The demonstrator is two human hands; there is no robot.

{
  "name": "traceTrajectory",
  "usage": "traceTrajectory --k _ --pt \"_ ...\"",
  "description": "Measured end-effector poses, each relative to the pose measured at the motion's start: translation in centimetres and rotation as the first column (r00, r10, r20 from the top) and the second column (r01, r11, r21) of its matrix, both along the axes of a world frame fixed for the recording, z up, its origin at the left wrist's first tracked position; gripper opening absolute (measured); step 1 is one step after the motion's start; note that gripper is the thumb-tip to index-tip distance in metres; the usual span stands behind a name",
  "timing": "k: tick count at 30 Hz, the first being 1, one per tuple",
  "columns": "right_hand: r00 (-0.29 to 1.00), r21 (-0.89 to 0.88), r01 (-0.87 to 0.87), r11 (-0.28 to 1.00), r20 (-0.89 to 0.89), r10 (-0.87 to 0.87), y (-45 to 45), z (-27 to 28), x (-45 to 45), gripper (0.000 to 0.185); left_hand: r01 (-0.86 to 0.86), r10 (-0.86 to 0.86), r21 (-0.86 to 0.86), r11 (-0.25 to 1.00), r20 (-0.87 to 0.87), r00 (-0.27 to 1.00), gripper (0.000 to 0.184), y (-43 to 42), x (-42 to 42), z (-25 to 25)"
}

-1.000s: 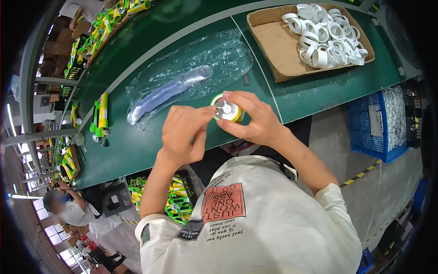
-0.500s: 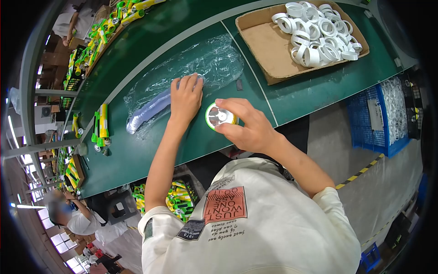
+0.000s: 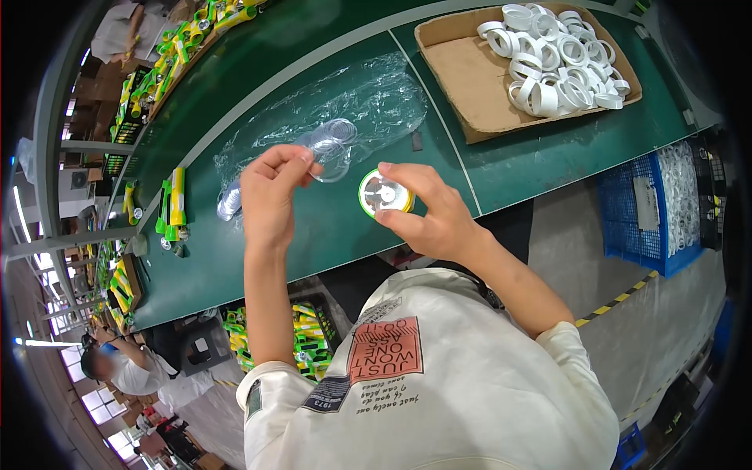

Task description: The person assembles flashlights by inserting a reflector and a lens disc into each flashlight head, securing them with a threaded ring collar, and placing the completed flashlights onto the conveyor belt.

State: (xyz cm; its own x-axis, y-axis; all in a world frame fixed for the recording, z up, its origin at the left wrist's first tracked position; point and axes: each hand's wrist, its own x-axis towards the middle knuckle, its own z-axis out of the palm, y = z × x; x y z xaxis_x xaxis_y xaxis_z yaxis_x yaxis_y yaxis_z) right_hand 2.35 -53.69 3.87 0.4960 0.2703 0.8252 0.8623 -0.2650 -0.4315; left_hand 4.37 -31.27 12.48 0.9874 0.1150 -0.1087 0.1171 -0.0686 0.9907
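Note:
My left hand (image 3: 270, 192) pinches a thin clear plastic disc (image 3: 332, 168) by its edge between thumb and fingers, above the table. Behind it a stack of similar clear discs (image 3: 335, 131) lies on a crumpled clear plastic bag (image 3: 384, 98); my hand hides the middle of the stack. In my right hand (image 3: 442, 215) is a flashlight (image 3: 383, 195) with a green rim and yellow body. Its shiny reflector faces up, gripped between thumb and forefinger. The disc and the flashlight are apart, the disc being to the left.
A cardboard tray (image 3: 462, 94) of white rings (image 3: 560, 59) stands on the green table (image 3: 345, 235) at the back right. Yellow-green flashlights (image 3: 174, 204) lie at left, with more in a crate (image 3: 333, 317) below the edge. A blue crate (image 3: 633, 211) stands at right. Other people are at left.
My left hand has lifted off the stack of discs and moved left and nearer, now with one clear disc in its fingers. The right hand holds the flashlight almost where it was.

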Motion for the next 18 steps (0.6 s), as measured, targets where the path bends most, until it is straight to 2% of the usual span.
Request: traceTrajectory --k 2,5,8,15,17,18 --pt "1.000 0.009 0.022 1.000 -0.007 -0.022 0.2 -0.2 0.0 0.044 0.112 -0.134 -0.191 0.975 -0.108 0.985 0.009 0.2 -0.9 0.8" --pt "1.000 0.019 0.022 1.000 -0.019 -0.021 0.2 -0.1 -0.1 0.045 0.215 -0.244 -0.157 0.964 -0.198 0.949 0.010 -1.2 -1.9 0.8" --pt "1.000 0.012 0.015 1.000 -0.023 -0.015 0.1 -0.3 -0.1 0.044 0.189 -0.177 0.093 0.978 -0.124 0.976 0.011 -3.7 -2.7 0.9" --pt "0.999 0.006 0.021 1.000 -0.044 -0.021 0.1 0.2 -0.8 0.040 0.139 -0.141 0.185 0.973 -0.003 0.990 0.013 -4.8 -3.2 1.0" --pt "0.996 0.016 0.013 1.000 -0.085 -0.011 0.1 0.6 -1.0 0.039 0.087 -0.114 0.228 0.970 0.106 0.988 0.012 -5.1 -3.4 0.6" --pt "0.999 0.014 0.018 1.000 -0.047 -0.017 0.1 0.5 -0.9 0.041 0.058 -0.100 0.247 0.967 0.160 0.982 0.012 -5.3 -3.6 0.4"
